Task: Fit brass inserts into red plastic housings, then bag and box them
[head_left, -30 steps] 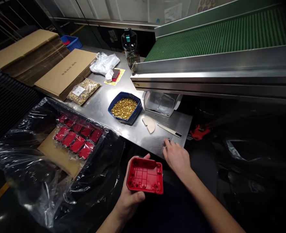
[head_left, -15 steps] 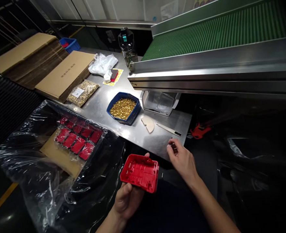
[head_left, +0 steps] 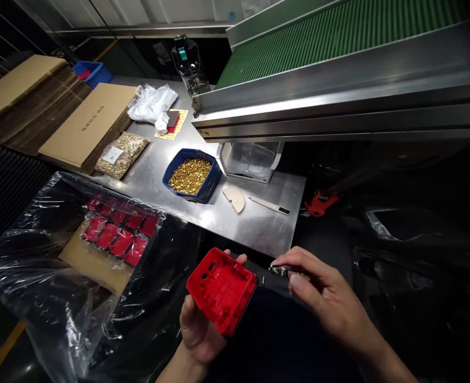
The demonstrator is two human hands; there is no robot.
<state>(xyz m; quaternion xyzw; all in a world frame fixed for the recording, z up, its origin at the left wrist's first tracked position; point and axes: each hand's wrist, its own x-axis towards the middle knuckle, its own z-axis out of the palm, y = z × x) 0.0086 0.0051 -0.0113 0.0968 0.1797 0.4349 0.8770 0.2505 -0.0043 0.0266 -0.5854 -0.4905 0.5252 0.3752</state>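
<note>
Left hand [head_left: 203,330] grips the red plastic housing [head_left: 221,290] tilted off the steel table [head_left: 254,229] edge, right hand [head_left: 326,298] pinching a small metal tool [head_left: 279,271] beside it; thin grip, tool might slip and drop.
</note>
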